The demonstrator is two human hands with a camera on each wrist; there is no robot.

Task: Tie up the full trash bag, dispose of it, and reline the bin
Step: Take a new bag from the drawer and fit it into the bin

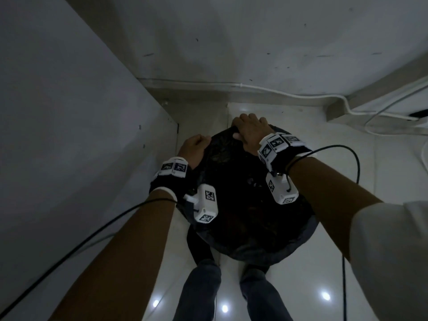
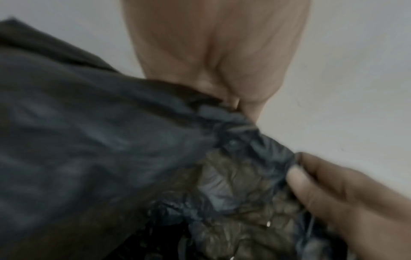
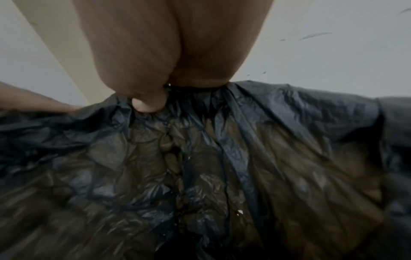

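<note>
A black trash bag (image 1: 243, 205) lines a round bin on the floor, and its edge is folded over the rim (image 1: 298, 242). Both hands are at the bag's far edge. My left hand (image 1: 196, 144) grips the far-left edge with curled fingers; in the left wrist view the left hand (image 2: 222, 70) pinches gathered plastic (image 2: 233, 126). My right hand (image 1: 250, 130) holds the far edge, its thumb (image 3: 149, 103) pressing crumpled plastic (image 3: 200, 149). In the left wrist view the right hand's fingers (image 2: 322, 190) curl on the same edge. What is inside the bag is too dark to tell.
A white cabinet panel (image 1: 69, 112) stands close on the left and a scuffed wall (image 1: 254, 42) behind the bin. White cables (image 1: 347, 100) run along the skirting at the right. My legs (image 1: 199, 293) stand on glossy tiles (image 1: 324, 274) just before the bin.
</note>
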